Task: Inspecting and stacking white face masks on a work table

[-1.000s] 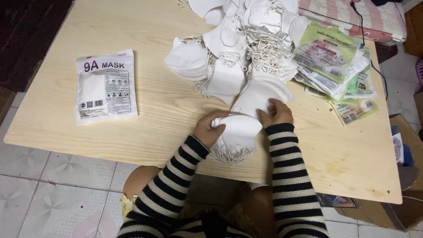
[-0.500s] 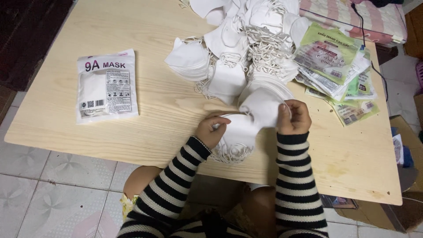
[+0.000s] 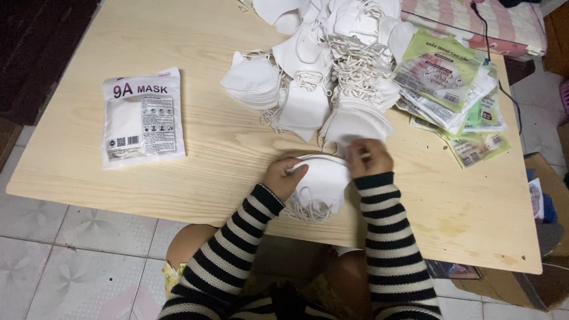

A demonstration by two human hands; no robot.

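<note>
A small stack of white folded face masks (image 3: 323, 184) lies near the table's front edge, its ear loops trailing toward me. My left hand (image 3: 283, 178) grips the stack's left edge, fingers curled over the top mask. My right hand (image 3: 368, 157) is closed at the stack's upper right corner, pinching a white mask where the stack meets a fanned pile of masks (image 3: 355, 121). Both arms wear black-and-white striped sleeves.
A big heap of loose white masks with tangled loops (image 3: 332, 53) covers the far middle of the wooden table (image 3: 225, 160). A sealed white mask pack (image 3: 142, 115) lies at the left. Green printed packets (image 3: 450, 83) are stacked at the right. A cardboard box (image 3: 545, 237) stands beside the table.
My right hand, which had pulled out to the right half a second ago, has come back left onto the stack's corner. My left hand has stayed on the stack.
</note>
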